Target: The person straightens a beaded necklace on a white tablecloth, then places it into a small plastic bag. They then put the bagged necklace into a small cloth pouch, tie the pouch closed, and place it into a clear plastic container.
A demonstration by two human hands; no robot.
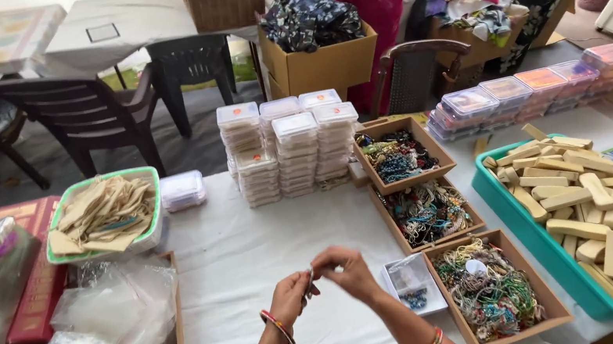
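Note:
My left hand (291, 296) and my right hand (345, 269) meet above the white tablecloth (239, 260), fingertips pinched together on a small jewellery piece (311, 280) too tiny to make out. Both wrists wear coloured bangles. Just right of my hands lies a small open clear plastic box (412, 284) with a few beads inside. Beside it stand three brown trays of tangled beaded jewellery: near (488, 290), middle (426, 213) and far (396, 154).
Stacks of small clear lidded boxes (287, 147) stand at the table's middle back. A teal tray of wooden blocks (604, 212) fills the right. A green-rimmed basket of beige pouches (103, 214) and plastic bags (111, 308) lie left. Dark chairs, cardboard boxes and other people stand behind.

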